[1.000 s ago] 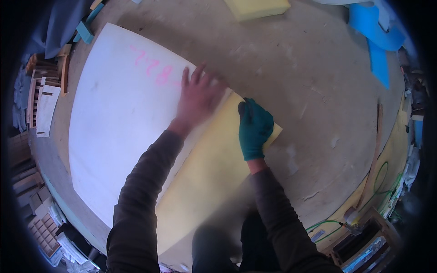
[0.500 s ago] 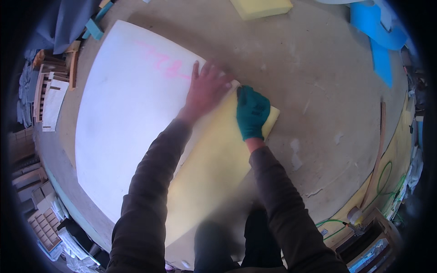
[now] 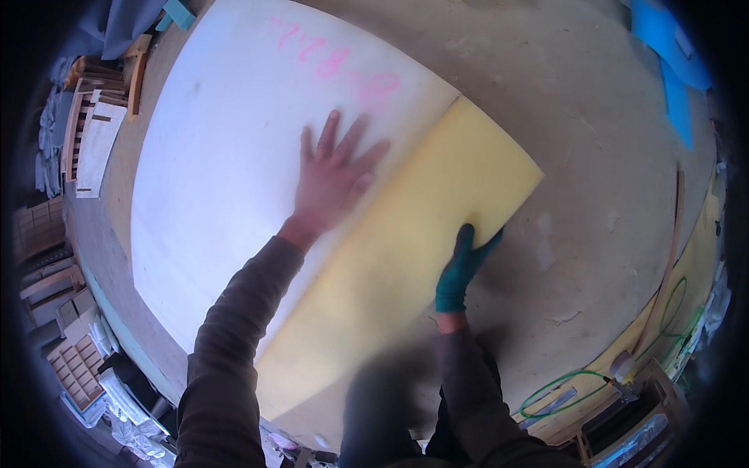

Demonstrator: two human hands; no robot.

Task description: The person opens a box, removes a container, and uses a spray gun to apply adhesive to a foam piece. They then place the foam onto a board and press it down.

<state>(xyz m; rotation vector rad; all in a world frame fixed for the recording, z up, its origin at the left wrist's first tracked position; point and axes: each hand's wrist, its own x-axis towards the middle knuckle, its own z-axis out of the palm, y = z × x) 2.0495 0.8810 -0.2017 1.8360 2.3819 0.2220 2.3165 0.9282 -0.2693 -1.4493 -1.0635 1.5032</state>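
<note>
A large white foam sheet [image 3: 226, 156] with pink handwritten marks lies on the brown surface. Along its right side, pressed edge to edge, runs a yellow foam strip [image 3: 406, 218]. My left hand [image 3: 331, 179], bare, rests on the white foam near the seam with its fingers spread. On my right hand [image 3: 462, 269] is a teal glove. It grips the outer edge of the yellow strip, thumb on top, while most of the fingers are hidden beside or beneath the foam.
Blue foam strips [image 3: 671, 78] lie at the far right. A long thin wooden strip [image 3: 669, 234] and a green hose [image 3: 558, 382] are along the right edge. Wooden frames and trays [image 3: 78, 366] are stacked on the left.
My right hand has drawn back from the far end of the seam to the yellow strip's outer edge. My left hand has shifted left and nearer, fingers spread. The foam sits farther away in view.
</note>
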